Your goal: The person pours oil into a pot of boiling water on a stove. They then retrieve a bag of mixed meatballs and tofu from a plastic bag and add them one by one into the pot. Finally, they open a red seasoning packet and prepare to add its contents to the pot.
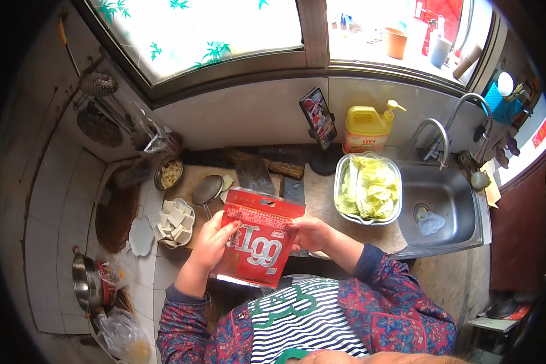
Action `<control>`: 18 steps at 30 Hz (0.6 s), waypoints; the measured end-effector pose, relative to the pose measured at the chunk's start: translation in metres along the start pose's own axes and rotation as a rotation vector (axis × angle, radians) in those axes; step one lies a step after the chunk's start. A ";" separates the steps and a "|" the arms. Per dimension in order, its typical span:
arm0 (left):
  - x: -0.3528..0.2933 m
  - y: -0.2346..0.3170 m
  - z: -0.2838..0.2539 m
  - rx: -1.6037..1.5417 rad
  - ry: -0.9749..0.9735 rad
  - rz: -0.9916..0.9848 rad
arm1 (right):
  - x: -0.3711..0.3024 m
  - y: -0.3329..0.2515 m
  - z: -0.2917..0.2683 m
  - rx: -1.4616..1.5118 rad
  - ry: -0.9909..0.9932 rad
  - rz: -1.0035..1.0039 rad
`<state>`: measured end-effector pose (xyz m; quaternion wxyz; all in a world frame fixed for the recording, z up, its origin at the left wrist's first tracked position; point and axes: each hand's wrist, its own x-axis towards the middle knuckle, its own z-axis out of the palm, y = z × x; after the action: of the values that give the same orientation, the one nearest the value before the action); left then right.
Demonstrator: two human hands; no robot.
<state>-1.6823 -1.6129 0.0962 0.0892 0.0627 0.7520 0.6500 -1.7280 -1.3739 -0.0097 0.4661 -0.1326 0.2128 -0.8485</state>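
Observation:
Between my hands, in front of my chest, is a flat red food packet (258,239) with silver lettering and a hang hole along its top edge. My left hand (211,238) grips its left side, thumb over the front. On the other side my right hand (312,233) pinches the upper right edge. The packet's back and the fingers behind it are hidden. Just beyond it lie a round strainer (207,189) and a cleaver (255,176). A bowl of white tofu pieces (175,219) stands left of my left hand.
At the right, a basket of cabbage leaves (367,188) stands beside the steel sink (461,206). Behind are a yellow pump jug (367,130) and a phone on a stand (319,118). Farther left sit a bowl of pale chopped pieces (169,175) and a white dish (141,235).

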 end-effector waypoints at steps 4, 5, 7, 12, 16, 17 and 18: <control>0.022 -0.003 0.011 -0.067 -0.060 -0.051 | -0.011 0.006 0.002 -0.193 0.155 0.053; 0.026 -0.004 0.012 0.008 -0.060 -0.024 | -0.012 0.007 0.003 -0.163 0.125 -0.013; 0.032 -0.005 0.015 0.125 -0.038 -0.029 | -0.013 0.009 0.004 -0.175 0.153 -0.057; 0.038 -0.015 0.031 0.149 0.075 0.008 | -0.019 0.017 0.001 -0.161 0.194 -0.160; 0.042 -0.022 0.039 0.241 0.124 0.075 | -0.026 0.024 -0.006 -0.101 0.214 -0.169; 0.041 -0.023 0.040 0.266 0.143 0.049 | -0.027 0.026 -0.007 -0.081 0.198 -0.164; 0.041 -0.023 0.041 0.277 0.136 0.087 | -0.028 0.027 -0.008 -0.067 0.218 -0.146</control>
<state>-1.7132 -1.5678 0.0651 0.0003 0.0625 0.8354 0.5460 -1.6964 -1.3609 -0.0309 0.3726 -0.0701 0.2804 -0.8818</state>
